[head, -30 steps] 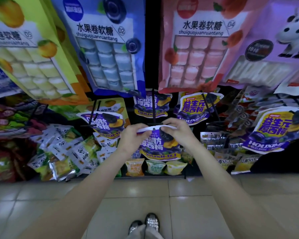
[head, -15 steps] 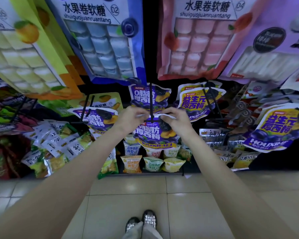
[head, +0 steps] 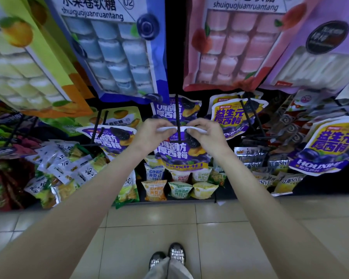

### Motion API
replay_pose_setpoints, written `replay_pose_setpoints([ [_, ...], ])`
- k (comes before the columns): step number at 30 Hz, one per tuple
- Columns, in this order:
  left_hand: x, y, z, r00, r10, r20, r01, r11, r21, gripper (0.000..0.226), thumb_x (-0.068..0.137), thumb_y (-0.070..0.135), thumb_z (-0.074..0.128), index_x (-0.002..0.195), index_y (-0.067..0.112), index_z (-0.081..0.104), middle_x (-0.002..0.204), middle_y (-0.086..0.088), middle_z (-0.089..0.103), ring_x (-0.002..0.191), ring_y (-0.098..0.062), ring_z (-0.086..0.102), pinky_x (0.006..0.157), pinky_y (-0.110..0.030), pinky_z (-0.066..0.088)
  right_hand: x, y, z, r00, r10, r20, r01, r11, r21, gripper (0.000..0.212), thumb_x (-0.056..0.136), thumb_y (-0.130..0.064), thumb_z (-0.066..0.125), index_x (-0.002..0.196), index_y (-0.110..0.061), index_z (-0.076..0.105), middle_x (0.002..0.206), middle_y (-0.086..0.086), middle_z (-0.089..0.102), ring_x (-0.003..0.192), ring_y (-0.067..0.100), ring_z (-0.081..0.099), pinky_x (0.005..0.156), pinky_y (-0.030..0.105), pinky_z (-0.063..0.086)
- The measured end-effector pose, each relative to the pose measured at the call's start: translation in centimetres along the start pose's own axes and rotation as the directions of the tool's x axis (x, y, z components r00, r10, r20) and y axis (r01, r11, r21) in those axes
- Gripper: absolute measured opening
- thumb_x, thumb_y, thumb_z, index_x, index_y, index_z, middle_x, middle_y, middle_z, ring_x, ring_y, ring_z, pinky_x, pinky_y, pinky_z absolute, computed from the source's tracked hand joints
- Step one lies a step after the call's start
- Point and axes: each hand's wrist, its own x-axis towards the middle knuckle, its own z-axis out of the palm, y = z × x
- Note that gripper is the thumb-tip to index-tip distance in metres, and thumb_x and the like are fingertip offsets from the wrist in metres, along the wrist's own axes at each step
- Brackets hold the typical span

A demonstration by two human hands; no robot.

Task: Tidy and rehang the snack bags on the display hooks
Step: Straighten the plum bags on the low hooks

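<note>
Both hands hold one purple prune bag [head: 181, 152] by its white top strip, in front of the middle of the display. The left hand [head: 151, 135] pinches the strip's left end, its grip clamped on the edge with fingers curled over the top; the right hand [head: 208, 135] pinches the right end the same way. Between the two hands a black display hook [head: 177, 117] runs down across the strip at its centre (whether the hook passes through the bag's hole cannot be told from here). The bag hangs below the hands, upright and facing the camera.

Behind it a second purple prune bag [head: 174, 108] hangs on the same hook line. To the left another one [head: 109, 137] hangs tilted beside a black hook. To the right are yellow-and-purple prune bags [head: 236, 115], one of them large and near the right edge [head: 328, 146]. Above hang a blue fruit-roll candy bag [head: 113, 51] and a pink one [head: 236, 47]. Small snack packets [head: 179, 189] sit on the bottom shelf, above the tiled floor [head: 169, 228].
</note>
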Motion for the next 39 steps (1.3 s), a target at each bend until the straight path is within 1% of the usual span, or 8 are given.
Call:
replay_pose_setpoints([
  [7,0.3,-0.5,-0.1,0.999,-0.029,0.037,0.031,0.999,-0.042,0.017,0.085,0.019,0.066,0.096,0.007,0.072,0.094,-0.01,0.071,0.089,-0.021,0.064,0.087,-0.037,0.05,0.1,0.7,0.0,1.0,-0.017,0.012,0.018,0.998,-0.053,0.007,0.087,-0.009,0.063,0.085,-0.014,0.064,0.086,0.005,0.066,0.089,0.024,0.064,0.083,0.041,0.05],
  [12,0.7,-0.4,0.4,0.999,-0.043,-0.014,0.043,0.999,-0.001,0.016,0.086,0.02,0.066,0.096,0.009,0.073,0.094,-0.006,0.071,0.085,-0.013,0.061,0.084,-0.03,0.048,0.6,0.6,-0.1,1.0,0.013,-0.012,-0.013,1.0,-0.028,0.006,0.086,-0.004,0.063,0.087,-0.009,0.066,0.088,0.012,0.069,0.085,0.023,0.064,0.08,0.033,0.049],
  [19,2.4,-1.1,0.2,0.997,-0.079,0.009,0.078,0.993,0.088,0.016,0.087,0.025,0.065,0.095,0.013,0.072,0.098,-0.006,0.071,0.098,-0.021,0.063,0.09,-0.038,0.048,2.0,0.3,0.1,1.0,0.014,0.001,-0.013,0.993,-0.119,0.005,0.087,-0.009,0.063,0.087,-0.013,0.065,0.08,0.003,0.063,0.08,0.017,0.059,0.068,0.019,0.044],
  [25,2.6,-1.2,1.2,0.939,-0.021,-0.344,0.075,0.987,0.144,0.034,0.089,-0.001,0.049,0.12,0.008,0.06,0.119,-0.016,0.06,0.11,-0.03,0.054,0.092,-0.037,0.044,3.6,0.0,2.3,0.951,-0.139,-0.274,0.044,0.944,-0.327,0.015,0.091,-0.013,0.057,0.102,-0.008,0.066,0.089,0.015,0.069,0.08,0.031,0.062,0.065,0.033,0.044],
  [30,-2.9,-3.4,-0.1,0.945,0.129,-0.3,-0.102,0.989,0.105,0.041,0.085,-0.011,0.044,0.12,0.005,0.056,0.121,-0.003,0.048,0.103,-0.015,0.056,0.089,-0.023,0.046,1.9,-1.1,2.2,0.879,-0.287,-0.38,0.132,0.914,-0.385,0.021,0.09,-0.004,0.047,0.106,-0.006,0.062,0.097,0.01,0.067,0.096,0.029,0.057,0.072,0.024,0.036],
  [34,-7.9,-6.5,-2.0,0.929,0.091,-0.358,-0.074,0.995,0.062,0.034,0.086,-0.011,0.043,0.107,0.006,0.063,0.107,0.002,0.052,0.083,0.0,0.06,0.07,-0.014,0.047,-2.8,-4.0,3.8,0.772,-0.599,-0.211,0.467,0.76,-0.451,0.02,0.086,-0.003,0.048,0.097,-0.004,0.065,0.092,0.006,0.065,0.091,0.023,0.053,0.076,0.026,0.038],
  [36,-9.6,-7.8,-3.0,0.924,0.056,-0.378,-0.033,0.997,0.067,0.033,0.086,-0.01,0.043,0.103,0.008,0.066,0.104,0.003,0.054,0.081,-0.001,0.06,0.067,-0.016,0.044,-3.3,-5.3,6.5,0.814,-0.58,-0.036,0.516,0.75,-0.414,0.02,0.087,-0.005,0.05,0.102,-0.003,0.063,0.099,0.009,0.064,0.093,0.026,0.057,0.079,0.033,0.045],
  [39,-11.2,-9.1,-4.9,0.918,0.018,-0.396,0.019,0.996,0.088,0.034,0.085,-0.011,0.045,0.104,0.008,0.065,0.102,0.001,0.053,0.083,-0.017,0.063,0.069,-0.027,0.048,-2.4,-6.1,10.9,0.898,-0.402,0.179,0.427,0.697,-0.576,0.032,0.092,-0.008,0.048,0.123,-0.004,0.05,0.12,0.012,0.054,0.11,0.029,0.051,0.084,0.035,0.04],
])
